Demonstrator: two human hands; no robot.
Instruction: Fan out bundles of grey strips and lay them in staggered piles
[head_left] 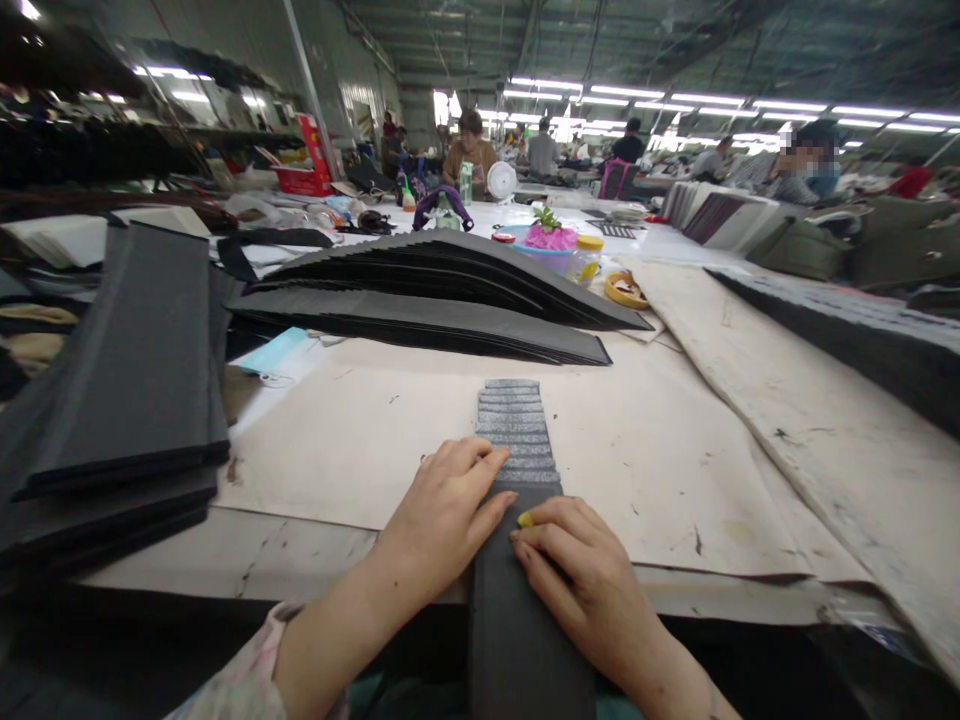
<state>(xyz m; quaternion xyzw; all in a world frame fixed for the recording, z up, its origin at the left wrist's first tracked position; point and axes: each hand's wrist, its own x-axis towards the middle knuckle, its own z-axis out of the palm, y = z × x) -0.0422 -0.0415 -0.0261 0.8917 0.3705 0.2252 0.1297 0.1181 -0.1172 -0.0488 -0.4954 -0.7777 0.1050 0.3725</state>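
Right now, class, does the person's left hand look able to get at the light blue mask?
Probably yes: flat beige sheet lies between the left hand and the light blue mask, with nothing tall blocking, though the hand would need to leave the dark strip and stretch forward.

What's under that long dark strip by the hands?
The far part of the dark strip lies over a beige sheet; speckled gray bands show past that end. Anything else directly underneath is covered, so I can't see it.

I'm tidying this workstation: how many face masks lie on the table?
1: the light-blue face mask, just right of the left-hand stack of dark panels. Others may be hidden beneath things.
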